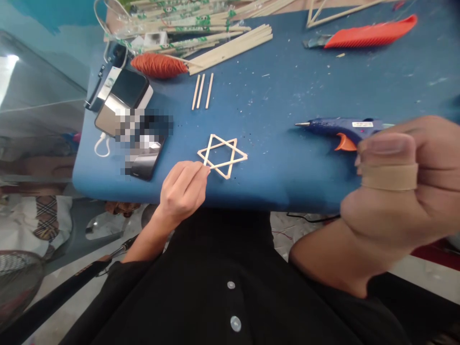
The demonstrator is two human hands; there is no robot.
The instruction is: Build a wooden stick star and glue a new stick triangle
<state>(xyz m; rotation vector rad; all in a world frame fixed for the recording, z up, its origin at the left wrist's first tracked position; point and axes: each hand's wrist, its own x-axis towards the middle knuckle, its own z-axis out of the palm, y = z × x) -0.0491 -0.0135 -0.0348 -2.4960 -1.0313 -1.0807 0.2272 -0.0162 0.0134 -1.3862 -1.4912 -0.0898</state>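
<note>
At the lower left corner of a six-pointed star of thin wooden sticks (233, 162), the fingertips of my left hand (184, 186) are pinched together on a stick. The star lies flat on the blue table. My right hand (398, 182) is large and close to the camera, its fingers curled closed and a tan bandage round the thumb. Whatever it may hold is hidden. Behind it, a dark blue glue gun (327, 125) points its nozzle left, its orange trigger showing and its handle covered by the hand.
Three short sticks (202, 92) lie beyond the star. Farther back are orange twine (159, 65), long flat sticks (233, 49), wrapped chopsticks (201, 21) and a red-handled cutter (370, 34). Phones, one a dark phone (145, 160), lie left on the blue table (266, 187).
</note>
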